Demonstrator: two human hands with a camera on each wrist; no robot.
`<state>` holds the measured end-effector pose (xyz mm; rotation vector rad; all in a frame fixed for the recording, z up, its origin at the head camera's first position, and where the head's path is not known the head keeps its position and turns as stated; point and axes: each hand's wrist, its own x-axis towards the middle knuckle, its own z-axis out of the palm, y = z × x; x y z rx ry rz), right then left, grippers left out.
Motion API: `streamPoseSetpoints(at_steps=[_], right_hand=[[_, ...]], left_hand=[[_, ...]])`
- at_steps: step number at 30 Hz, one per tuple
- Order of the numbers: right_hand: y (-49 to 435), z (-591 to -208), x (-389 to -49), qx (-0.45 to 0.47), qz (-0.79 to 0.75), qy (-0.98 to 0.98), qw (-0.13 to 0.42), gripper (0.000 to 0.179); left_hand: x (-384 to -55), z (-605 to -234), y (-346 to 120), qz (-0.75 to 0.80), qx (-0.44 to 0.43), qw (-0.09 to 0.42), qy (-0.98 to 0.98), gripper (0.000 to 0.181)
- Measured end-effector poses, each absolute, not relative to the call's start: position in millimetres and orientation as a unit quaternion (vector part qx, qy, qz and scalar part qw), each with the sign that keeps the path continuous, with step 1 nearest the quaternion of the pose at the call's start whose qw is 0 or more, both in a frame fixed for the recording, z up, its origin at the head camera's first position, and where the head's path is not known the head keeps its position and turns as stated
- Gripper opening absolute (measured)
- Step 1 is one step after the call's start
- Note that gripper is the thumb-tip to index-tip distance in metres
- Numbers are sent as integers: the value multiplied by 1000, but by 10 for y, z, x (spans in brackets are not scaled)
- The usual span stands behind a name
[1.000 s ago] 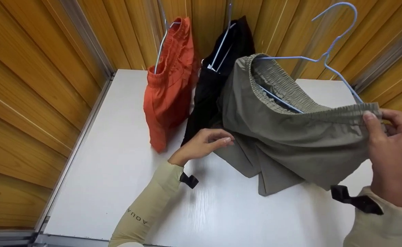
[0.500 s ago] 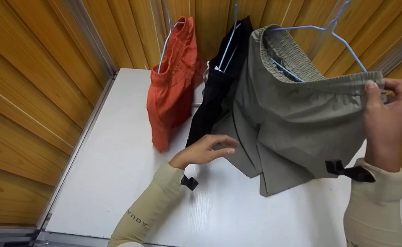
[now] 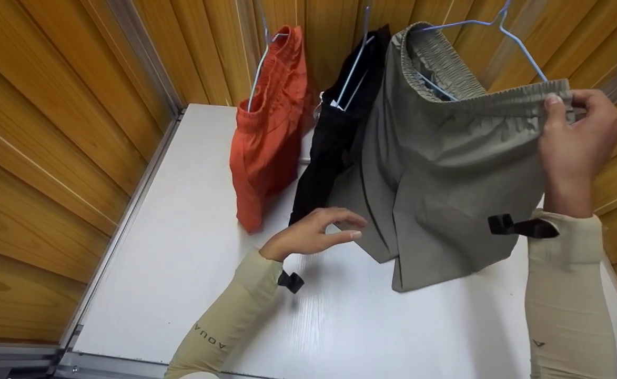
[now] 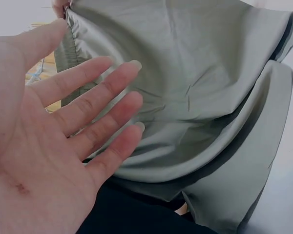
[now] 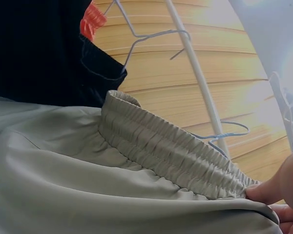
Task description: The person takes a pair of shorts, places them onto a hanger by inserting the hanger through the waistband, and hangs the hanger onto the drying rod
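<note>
Olive-grey shorts with a gathered elastic waistband hang on a blue wire hanger whose arms go inside the waist. My right hand pinches the waistband's right end, thumb in front and fingers behind. In the right wrist view the hanger's hook is close by a pale rail and overlaps it. My left hand is held low at the left of the shorts, fingers extended and palm facing the cloth. Nothing lies in that palm in the left wrist view.
Black shorts on a wire hanger hang just left of the olive-grey pair. Farther left hang orange-red shorts on another hanger. Below is a white board, with wood-panelled walls at the back and sides.
My right hand has raised the olive-grey shorts with their hanger and then shifted them slightly left. The hanger's hook has passed out of the top of the head view. My left hand has barely moved.
</note>
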<state>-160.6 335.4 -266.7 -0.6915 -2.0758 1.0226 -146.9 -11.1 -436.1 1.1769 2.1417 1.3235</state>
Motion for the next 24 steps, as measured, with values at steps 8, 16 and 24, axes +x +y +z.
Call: streamPoseSetpoints(at_steps=[8,16,24], right_hand=[[3352,-2745,-1715,-290,377,-821,315,16],[3352,-2873,-1693,-296,359,-839,282,25],[3382,-2968,-1646,-276,362,-849,267,24]], left_hand=[[-1453,-4339,-120,468,412,183,760,39],[-1454,-4279,-144,470,408,169,764,39],[-1492,-4178,-200,487,411,125,760,38]])
